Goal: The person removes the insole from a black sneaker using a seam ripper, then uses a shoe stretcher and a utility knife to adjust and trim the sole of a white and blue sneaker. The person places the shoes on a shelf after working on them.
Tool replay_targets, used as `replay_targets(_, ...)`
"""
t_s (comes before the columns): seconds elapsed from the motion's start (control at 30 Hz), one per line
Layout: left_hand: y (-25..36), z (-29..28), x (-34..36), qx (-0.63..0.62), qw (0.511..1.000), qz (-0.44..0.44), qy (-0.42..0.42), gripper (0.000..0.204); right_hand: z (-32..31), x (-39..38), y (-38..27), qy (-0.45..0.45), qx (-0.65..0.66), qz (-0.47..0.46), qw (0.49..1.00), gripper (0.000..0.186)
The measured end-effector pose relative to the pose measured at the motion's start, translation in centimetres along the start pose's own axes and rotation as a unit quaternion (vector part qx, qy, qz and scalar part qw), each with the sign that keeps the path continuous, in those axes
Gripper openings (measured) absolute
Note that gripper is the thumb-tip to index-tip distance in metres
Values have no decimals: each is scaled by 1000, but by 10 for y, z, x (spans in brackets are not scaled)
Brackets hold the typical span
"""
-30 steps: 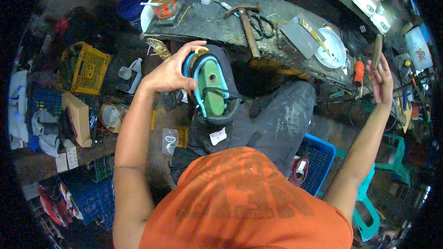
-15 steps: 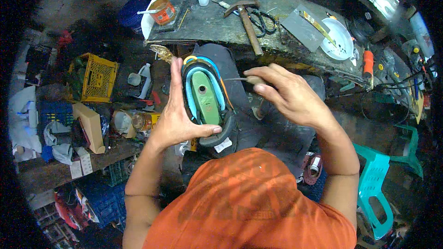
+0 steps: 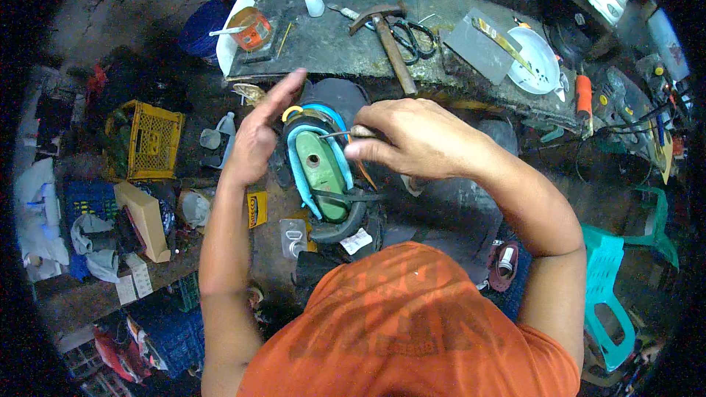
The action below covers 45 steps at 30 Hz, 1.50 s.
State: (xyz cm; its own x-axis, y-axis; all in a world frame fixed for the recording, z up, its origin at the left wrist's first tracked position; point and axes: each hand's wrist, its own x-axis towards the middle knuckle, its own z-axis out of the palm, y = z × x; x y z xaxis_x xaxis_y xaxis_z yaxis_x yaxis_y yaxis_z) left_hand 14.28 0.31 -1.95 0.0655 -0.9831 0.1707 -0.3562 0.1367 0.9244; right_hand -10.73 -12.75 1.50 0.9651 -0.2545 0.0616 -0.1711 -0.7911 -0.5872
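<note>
Across the top, a grey desk (image 3: pixel 331 44) crowded with a hammer (image 3: pixel 390 33), black scissors (image 3: pixel 412 33), a white glue bottle (image 3: pixel 314 1), an orange tub (image 3: pixel 252 27); off to the left, on the floor, a yellow crate (image 3: pixel 151 140). Centre, below the desk edge, on the lap: a shoe (image 3: pixel 323 176) turned sole-up, green sole with light blue rim and black upper. Probably light, rubbery, flexing at the edges yet firm through the middle; best gripped across the waist or cupped at the toe. Left hand (image 3: pixel 259 136) spread flat, palm against the shoe's left side, fingers pointing up. Right hand (image 3: pixel 412 136) closed, pinching a thin metal awl (image 3: pixel 340 133) with its tip at the toe rim.
</note>
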Motion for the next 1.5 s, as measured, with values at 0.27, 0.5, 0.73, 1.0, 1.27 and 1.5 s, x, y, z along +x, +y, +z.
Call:
replay_targets(0.27,22,26,41,215,958,125,-145,46,-14,8,-19,-77,-40,77,993,71)
replay_targets(0.5,76,50,53,228,892,296,-253,55,0,-46,-44,62,-22,89,994,52)
replay_targets(0.73,70,85,71,152,896,290,-298,45,12,-90,-42,136,18,129,982,44)
replay_targets(1.0,57,111,96,95,871,315,-364,49,2,-128,-61,114,30,213,970,45)
replay_targets(1.27,19,96,118,140,896,239,-348,71,-21,-224,-91,347,6,231,909,52)
replay_targets(1.5,-5,72,101,190,914,69,-352,60,51,-329,-55,599,243,519,560,41)
